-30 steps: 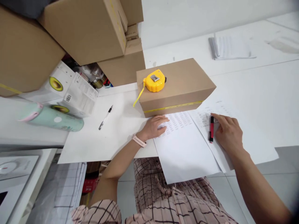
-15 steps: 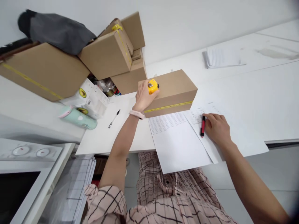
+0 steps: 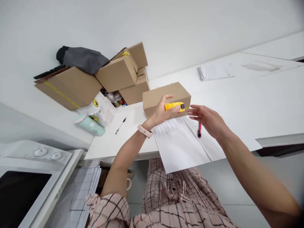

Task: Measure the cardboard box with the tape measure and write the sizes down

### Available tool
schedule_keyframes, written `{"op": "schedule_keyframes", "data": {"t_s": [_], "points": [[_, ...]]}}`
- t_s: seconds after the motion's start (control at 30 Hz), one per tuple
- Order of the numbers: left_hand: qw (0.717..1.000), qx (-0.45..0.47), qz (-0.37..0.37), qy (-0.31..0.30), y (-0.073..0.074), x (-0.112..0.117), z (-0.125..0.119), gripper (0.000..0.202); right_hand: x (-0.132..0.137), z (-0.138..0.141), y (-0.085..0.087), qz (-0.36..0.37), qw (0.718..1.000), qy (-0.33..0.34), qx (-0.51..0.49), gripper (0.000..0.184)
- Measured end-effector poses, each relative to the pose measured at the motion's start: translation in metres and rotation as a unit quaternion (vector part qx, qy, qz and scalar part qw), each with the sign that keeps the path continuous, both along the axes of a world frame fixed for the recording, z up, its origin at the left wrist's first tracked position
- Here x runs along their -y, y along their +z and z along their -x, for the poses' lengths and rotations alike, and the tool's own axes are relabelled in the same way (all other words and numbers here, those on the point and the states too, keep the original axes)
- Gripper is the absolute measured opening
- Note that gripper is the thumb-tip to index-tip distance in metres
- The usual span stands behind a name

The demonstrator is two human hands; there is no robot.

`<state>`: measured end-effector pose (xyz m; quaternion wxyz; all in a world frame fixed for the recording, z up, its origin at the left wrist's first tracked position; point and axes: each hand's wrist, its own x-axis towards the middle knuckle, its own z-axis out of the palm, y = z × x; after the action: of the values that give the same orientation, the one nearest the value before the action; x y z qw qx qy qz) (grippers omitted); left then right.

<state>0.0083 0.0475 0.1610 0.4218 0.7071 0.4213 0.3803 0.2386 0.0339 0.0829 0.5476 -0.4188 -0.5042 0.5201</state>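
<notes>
My left hand [image 3: 161, 112] grips a yellow tape measure [image 3: 173, 106] with a black part at its right end. It is held in front of a closed cardboard box [image 3: 166, 91] that lies on the white table. My right hand [image 3: 207, 119] is raised to the right of the tape measure, fingers stretched out and apart, holding nothing. Beneath that hand a red and black marker [image 3: 199, 130] lies on printed sheets [image 3: 178, 145], which overhang the table's front edge.
Stacked cardboard boxes [image 3: 116, 74] stand at the back left, with a grey cloth item [image 3: 83, 59] on top. A mint-green bottle [image 3: 90, 125] lies near a pen [image 3: 120, 126]. A white appliance with knobs [image 3: 40, 152] is at lower left; a paper stack [image 3: 215, 72] lies farther back.
My left hand has brought the tape measure off the box top, toward me and to the right, turning it. My right hand has lifted off the papers and opened toward it. The view has shifted.
</notes>
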Motion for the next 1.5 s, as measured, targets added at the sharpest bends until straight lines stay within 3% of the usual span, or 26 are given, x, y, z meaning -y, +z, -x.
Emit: {"op": "schedule_keyframes", "data": {"t_s": [0.07, 0.13, 0.27, 0.4, 0.57, 0.67, 0.77, 0.9, 1.03, 1.2, 1.5], "points": [[1.0, -0.007, 0.011, 0.004, 0.002, 0.007, -0.003, 0.066, -0.003, 0.012, 0.026, 0.029, 0.994, 0.096, -0.051, 0.041], [1.0, -0.014, 0.018, 0.019, 0.002, 0.01, 0.0, 0.068, -0.007, 0.021, 0.039, 0.046, 0.988, 0.132, -0.06, 0.043], [0.998, 0.004, 0.041, 0.043, 0.0, 0.003, 0.017, 0.069, -0.029, 0.029, 0.042, 0.057, 0.987, 0.136, -0.056, 0.04], [0.99, 0.057, 0.036, 0.121, 0.004, -0.022, 0.054, 0.072, -0.082, 0.019, 0.046, 0.03, 0.994, 0.068, -0.081, 0.047], [0.97, 0.093, 0.028, 0.224, 0.011, -0.063, 0.132, 0.066, -0.158, 0.002, 0.051, 0.025, 0.996, -0.083, -0.033, 0.043], [0.964, 0.09, 0.05, 0.246, 0.006, -0.079, 0.173, 0.058, -0.183, 0.007, 0.04, 0.046, 0.991, -0.122, 0.025, 0.038], [0.962, 0.083, 0.073, 0.248, -0.004, -0.089, 0.196, 0.054, -0.193, 0.018, 0.027, 0.059, 0.986, -0.139, 0.07, 0.032], [0.962, 0.081, 0.089, 0.244, -0.018, -0.1, 0.201, 0.052, -0.198, 0.026, 0.018, 0.079, 0.975, -0.157, 0.135, 0.026], [0.965, 0.082, 0.1, 0.229, -0.025, -0.108, 0.196, 0.052, -0.199, 0.027, 0.016, 0.153, 0.967, -0.116, 0.17, 0.031], [0.967, 0.087, 0.102, 0.217, -0.027, -0.107, 0.19, 0.049, -0.199, 0.022, 0.009, 0.189, 0.968, -0.068, 0.151, 0.041], [0.962, 0.088, 0.106, 0.235, -0.023, -0.106, 0.179, 0.046, -0.2, 0.022, 0.005, 0.198, 0.97, -0.073, 0.119, 0.043]]}}
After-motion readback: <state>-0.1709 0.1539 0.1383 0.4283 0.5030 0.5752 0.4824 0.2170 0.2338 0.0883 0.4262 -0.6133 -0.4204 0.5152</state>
